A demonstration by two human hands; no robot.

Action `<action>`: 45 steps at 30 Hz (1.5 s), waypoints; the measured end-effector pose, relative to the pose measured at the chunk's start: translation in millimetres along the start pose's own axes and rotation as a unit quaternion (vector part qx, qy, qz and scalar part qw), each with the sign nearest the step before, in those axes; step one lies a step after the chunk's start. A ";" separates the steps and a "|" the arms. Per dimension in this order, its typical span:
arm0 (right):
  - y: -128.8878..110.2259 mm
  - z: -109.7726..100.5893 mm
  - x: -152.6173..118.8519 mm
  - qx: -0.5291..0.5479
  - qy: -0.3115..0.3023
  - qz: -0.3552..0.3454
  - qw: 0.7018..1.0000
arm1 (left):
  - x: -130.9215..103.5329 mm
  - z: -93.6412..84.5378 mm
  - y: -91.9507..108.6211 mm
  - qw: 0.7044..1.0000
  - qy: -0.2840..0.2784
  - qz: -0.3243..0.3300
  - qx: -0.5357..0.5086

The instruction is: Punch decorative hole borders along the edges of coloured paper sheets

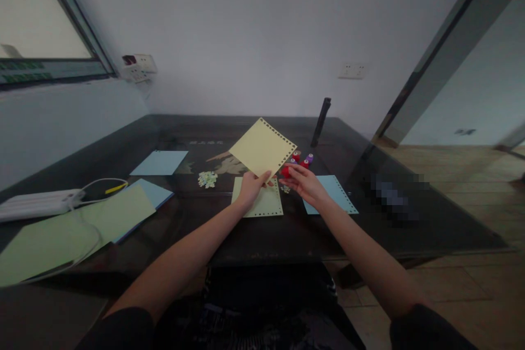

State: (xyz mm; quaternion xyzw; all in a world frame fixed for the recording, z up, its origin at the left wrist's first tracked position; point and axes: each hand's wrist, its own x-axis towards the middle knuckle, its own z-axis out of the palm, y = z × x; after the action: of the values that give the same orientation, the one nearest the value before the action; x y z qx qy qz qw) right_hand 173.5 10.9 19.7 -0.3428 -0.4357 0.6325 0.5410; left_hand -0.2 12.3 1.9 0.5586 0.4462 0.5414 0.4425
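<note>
My left hand grips the near corner of a pale yellow sheet of paper, raised and tilted above the table. A row of dark holes runs along the sheet's right edge. My right hand is closed on a small red craft punch beside that edge. Several more red and purple punches stand just behind it. Beneath my hands lies another pale yellow sheet with holes along its edges. A blue sheet with a holed edge lies under my right wrist.
A heap of small pale cut-outs lies left of centre. Blue paper and green sheets lie at the left, near a white power strip with a cable. A black upright object stands at the back of the dark table.
</note>
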 end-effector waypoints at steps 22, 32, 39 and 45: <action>4.5 5.0 -4.4 -0.112 0.037 -0.015 0.993 | -5.1 1.5 10.6 0.992 -0.024 0.025 0.120; 9.1 8.3 -6.0 -0.093 0.026 -0.040 0.994 | -5.3 2.7 7.4 0.995 -0.040 0.019 0.085; 6.8 10.0 -7.9 -0.077 0.012 -0.039 0.996 | -8.0 3.7 12.6 0.995 -0.031 0.019 0.096; 7.2 9.0 -6.8 -0.095 0.023 -0.031 0.995 | -4.4 3.3 5.2 0.993 -0.019 0.039 0.114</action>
State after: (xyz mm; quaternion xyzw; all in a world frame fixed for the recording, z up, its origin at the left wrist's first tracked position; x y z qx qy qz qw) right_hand 163.8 2.3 16.3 -0.3930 -0.4916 0.5635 0.5351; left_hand 3.1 6.9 5.9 0.6323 0.4745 0.4934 0.3628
